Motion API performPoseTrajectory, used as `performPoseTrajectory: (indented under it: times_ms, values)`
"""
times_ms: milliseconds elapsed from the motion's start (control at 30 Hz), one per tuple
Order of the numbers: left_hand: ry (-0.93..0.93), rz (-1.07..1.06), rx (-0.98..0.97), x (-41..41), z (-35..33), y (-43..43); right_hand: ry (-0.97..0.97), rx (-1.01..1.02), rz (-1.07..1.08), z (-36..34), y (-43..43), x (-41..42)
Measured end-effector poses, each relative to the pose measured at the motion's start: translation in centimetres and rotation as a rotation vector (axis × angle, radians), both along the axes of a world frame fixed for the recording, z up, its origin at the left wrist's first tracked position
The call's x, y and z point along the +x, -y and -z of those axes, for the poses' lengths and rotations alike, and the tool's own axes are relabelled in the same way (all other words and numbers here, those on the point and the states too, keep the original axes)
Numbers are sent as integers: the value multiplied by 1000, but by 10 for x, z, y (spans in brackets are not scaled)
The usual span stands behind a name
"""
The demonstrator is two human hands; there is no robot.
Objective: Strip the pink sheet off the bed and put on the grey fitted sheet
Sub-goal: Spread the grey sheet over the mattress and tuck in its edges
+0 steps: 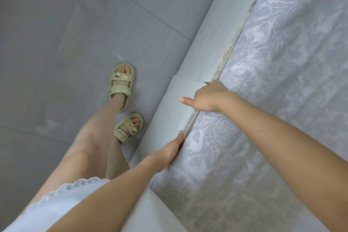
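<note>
Two hands at the mattress (273, 81) edge: our left hand (169, 151) lies flat against it; at its 1 o'clock, our right hand (208, 98) sinks its fingers beside the frame (185, 89), and we cannot tell its grip.

Right hand (209, 98) fingers hidden, perhaps behind mattress (282, 62) edge.

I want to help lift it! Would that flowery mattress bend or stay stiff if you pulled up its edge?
Probably fairly stiff and heavy: the mattress looks thick and keeps a rounded edge where the left hand touches it. Its woven flowery surface looks shiny, so maybe a bit slippery.
</note>
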State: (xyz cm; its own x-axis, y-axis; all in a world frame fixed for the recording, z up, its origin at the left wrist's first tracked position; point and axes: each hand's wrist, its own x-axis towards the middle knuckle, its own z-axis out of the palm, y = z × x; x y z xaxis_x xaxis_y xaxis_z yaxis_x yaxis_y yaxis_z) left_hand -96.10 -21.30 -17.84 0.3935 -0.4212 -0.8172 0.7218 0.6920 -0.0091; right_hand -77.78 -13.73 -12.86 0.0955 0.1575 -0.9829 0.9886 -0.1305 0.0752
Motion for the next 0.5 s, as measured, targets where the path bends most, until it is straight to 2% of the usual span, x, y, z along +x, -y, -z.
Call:
performPoseTrajectory:
  times_ms: [67, 233, 367, 433, 500]
  values:
    - [-5, 16, -32, 3, -1, 19, -32, 24, -53, -9, 14, -11]
    - [-1, -70, -13, 1, -3, 18, 50, -23, -188, 1, 43, -31]
    - [-11, -123, 279, -41, -4, 10, 106, -168, -223, 21, 46, -54]
    - [-18, -47, 453, -73, 3, 10, 73, -145, -182, 21, 48, -62]
    - [-11, 45, 522, -99, 7, 9, 5, -46, -50, 14, 55, -70]
